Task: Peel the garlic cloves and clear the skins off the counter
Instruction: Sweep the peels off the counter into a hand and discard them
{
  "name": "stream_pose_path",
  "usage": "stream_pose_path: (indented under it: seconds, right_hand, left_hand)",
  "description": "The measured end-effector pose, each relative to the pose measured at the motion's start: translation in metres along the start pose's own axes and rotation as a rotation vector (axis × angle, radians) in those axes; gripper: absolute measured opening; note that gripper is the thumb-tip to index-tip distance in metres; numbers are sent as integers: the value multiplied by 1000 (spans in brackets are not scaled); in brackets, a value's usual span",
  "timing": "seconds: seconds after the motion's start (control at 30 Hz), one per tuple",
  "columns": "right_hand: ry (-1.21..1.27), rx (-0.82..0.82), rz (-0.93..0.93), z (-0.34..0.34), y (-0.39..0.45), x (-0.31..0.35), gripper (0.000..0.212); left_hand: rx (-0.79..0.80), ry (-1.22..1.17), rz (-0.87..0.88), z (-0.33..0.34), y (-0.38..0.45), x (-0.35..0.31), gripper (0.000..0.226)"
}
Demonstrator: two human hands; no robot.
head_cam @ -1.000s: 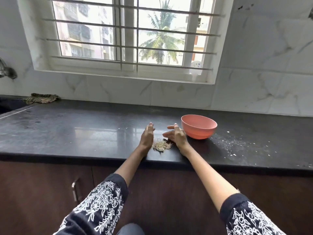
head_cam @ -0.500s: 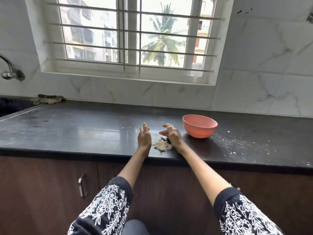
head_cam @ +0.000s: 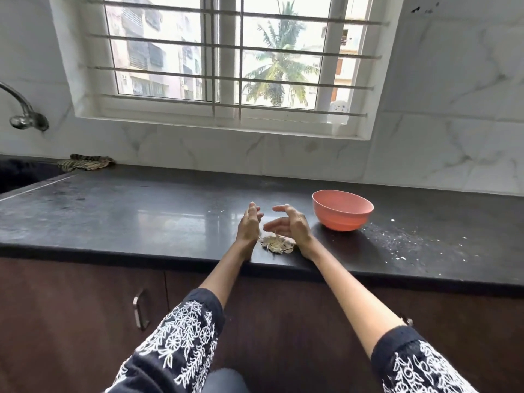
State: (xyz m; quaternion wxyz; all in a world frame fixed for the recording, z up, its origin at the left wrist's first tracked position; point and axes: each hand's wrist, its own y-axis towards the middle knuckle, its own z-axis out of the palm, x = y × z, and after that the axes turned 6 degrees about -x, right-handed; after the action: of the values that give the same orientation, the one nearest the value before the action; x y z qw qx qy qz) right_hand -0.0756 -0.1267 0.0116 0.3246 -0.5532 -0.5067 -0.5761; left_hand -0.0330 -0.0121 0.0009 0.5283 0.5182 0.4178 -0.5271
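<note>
Garlic skins (head_cam: 277,244), a papery off-white heap w/ ragged flaky edges, sit near the front edge of the counter (head_cam: 141,222), which is dark, glossy stone. Left hand (head_cam: 249,225) stands on edge just left of the heap, fingers straight, gripping nothing. Right hand (head_cam: 289,226) cups over it from the right, fingers loosely curved & spread, nothing pinched. Just right: a smooth round coral-pink bowl (head_cam: 343,209), plastic by the look. White flecks dust the stone beyond it. No readable writing anywhere.
</note>
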Motion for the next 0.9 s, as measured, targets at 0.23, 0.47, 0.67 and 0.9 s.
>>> stream_pose_path:
  seconds: [0.23,0.47,0.67,0.9]
  right_hand:
    - [-108,-84,-7,8,-1,0,34]
    - [70,-237,-32,3,-5,-2,33]
    - [-293,-120,-9,4,-5,-3,37]
    - [-252,-56,-71,5,-10,-2,34]
  left_hand:
    - [102,212,93,12,-9,0,53]
    - [-117,-64,116,6,-22,2,49]
    - [-266,-417,85,-4,-37,-4,44]
    - [575,-642,-374,-47,-72,-16,45]
